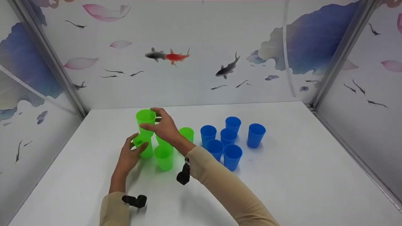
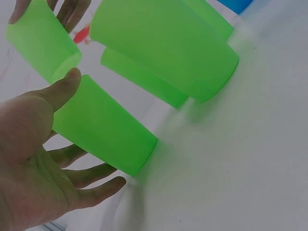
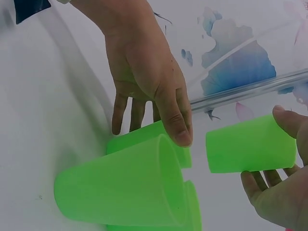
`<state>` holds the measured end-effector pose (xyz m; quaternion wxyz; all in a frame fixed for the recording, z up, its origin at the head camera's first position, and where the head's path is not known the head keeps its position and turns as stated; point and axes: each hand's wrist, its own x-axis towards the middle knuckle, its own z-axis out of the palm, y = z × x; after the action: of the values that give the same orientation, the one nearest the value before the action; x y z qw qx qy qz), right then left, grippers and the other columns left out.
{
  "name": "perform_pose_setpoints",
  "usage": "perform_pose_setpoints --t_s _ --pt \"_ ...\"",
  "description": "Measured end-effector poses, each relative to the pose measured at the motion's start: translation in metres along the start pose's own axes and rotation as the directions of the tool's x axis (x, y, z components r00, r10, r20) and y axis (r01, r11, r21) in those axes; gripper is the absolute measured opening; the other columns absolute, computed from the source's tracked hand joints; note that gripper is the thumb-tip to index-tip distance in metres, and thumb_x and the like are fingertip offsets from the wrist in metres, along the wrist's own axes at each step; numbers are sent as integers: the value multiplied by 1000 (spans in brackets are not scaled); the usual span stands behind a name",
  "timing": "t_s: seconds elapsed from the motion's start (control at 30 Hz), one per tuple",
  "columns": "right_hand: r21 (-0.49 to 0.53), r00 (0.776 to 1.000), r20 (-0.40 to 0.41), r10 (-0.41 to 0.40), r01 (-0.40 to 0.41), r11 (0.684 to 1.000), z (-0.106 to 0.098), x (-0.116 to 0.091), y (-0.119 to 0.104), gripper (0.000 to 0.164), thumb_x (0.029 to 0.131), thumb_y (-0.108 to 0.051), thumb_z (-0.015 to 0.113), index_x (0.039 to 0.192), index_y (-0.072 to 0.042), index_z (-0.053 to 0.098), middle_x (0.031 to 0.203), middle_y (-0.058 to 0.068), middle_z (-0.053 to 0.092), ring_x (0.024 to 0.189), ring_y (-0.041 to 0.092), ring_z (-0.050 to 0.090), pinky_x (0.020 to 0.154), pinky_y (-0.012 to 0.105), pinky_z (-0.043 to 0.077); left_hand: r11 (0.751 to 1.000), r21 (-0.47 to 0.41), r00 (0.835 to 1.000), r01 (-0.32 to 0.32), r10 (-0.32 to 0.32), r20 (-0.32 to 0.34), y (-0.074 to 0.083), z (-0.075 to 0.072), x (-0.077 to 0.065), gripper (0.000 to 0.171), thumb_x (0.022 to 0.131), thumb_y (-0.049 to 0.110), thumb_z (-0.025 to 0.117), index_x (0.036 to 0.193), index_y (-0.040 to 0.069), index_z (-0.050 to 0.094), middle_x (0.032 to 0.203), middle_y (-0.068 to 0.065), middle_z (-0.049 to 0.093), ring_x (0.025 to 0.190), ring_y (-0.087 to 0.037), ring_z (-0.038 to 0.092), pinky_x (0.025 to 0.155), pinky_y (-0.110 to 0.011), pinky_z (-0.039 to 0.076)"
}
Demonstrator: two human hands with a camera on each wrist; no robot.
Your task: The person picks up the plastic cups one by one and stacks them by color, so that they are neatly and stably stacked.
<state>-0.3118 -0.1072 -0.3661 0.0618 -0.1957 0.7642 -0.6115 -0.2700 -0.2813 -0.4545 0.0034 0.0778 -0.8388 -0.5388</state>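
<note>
My right hand [image 1: 166, 127] holds a green plastic cup [image 1: 145, 121] by its sides, thumb in front and fingers behind. The cup is upright, its base just over the rim of another green cup [image 1: 147, 153] that stands on the table. Around that lower cup curls my left hand [image 1: 128, 157]; the thumb [image 2: 67, 89] lies at its rim and the fingers [image 2: 98, 195] run along its far side. Close by on the right stand more green cups: one in front [image 1: 164, 158], one farther right [image 1: 187, 133], and one partly hidden behind my right hand.
Several blue cups [image 1: 232, 158] stand in a cluster right of the green ones, and a single blue cup [image 1: 256, 135] sits apart on their right. Printed panels [image 1: 201, 78] wall in the white table [image 1: 282, 188] at the back and sides.
</note>
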Motion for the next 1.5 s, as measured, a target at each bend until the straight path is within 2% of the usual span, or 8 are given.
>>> perform_pose_setpoints --t_s 0.17,0.3,0.4,0.6,0.9,1.03,1.27,1.5 --pt "0 999 32 -13 13 1000 4 1 5 72 87 -31 79 149 -20 44 145 5 52 131 21 54 100 35 54 1000 -3 1000 -9 9 -5 0 0 1 89 96 53 60 161 15 13 165 -22 22 151 -42 28 120 -54 34" --pt "-21 998 55 -24 26 999 8 1 7 72 88 -31 78 150 -19 43 145 5 52 132 22 53 101 36 53 1000 9 1000 -10 11 -12 1 1 2 97 93 58 61 161 11 10 165 -22 23 152 -40 26 121 -54 33" --pt "-42 998 57 -16 19 999 11 2 9 72 88 -32 78 150 -20 43 145 4 52 132 21 53 102 35 53 1000 15 1000 2 -2 -10 0 1 2 99 92 60 61 161 11 9 165 -22 22 152 -41 26 121 -55 32" --pt "-54 998 59 -10 13 998 19 4 15 71 88 -31 79 149 -18 44 141 4 54 129 21 55 100 33 53 1000 15 1000 3 -3 -8 -1 2 2 94 96 55 59 161 11 9 165 -22 22 152 -41 26 121 -55 31" --pt "-39 998 65 9 -7 999 31 3 23 72 88 -30 78 149 -16 44 145 5 52 130 22 55 98 33 54 1000 16 1000 -9 9 -14 0 0 0 101 92 61 59 161 7 7 167 -22 15 153 -42 23 121 -53 32" --pt "-39 998 62 9 -6 999 33 3 25 72 87 -29 79 149 -15 45 146 6 52 130 22 54 97 32 55 1000 4 1000 -18 18 -10 0 0 0 97 95 57 59 161 8 8 167 -22 16 152 -43 25 120 -54 33" --pt "-34 999 52 12 -10 999 33 3 27 70 87 -25 79 148 -13 46 145 7 54 135 23 53 102 35 53 997 -8 997 -80 80 -10 0 1 -1 84 100 46 57 159 6 13 166 -19 20 154 -39 22 124 -49 28" --pt "-10 999 32 9 -9 1000 25 -3 24 66 88 -26 79 145 -16 49 144 5 56 136 22 53 106 38 51 999 0 999 -44 44 -18 -2 2 -1 92 94 54 61 160 9 13 166 -20 21 153 -42 22 123 -53 29"
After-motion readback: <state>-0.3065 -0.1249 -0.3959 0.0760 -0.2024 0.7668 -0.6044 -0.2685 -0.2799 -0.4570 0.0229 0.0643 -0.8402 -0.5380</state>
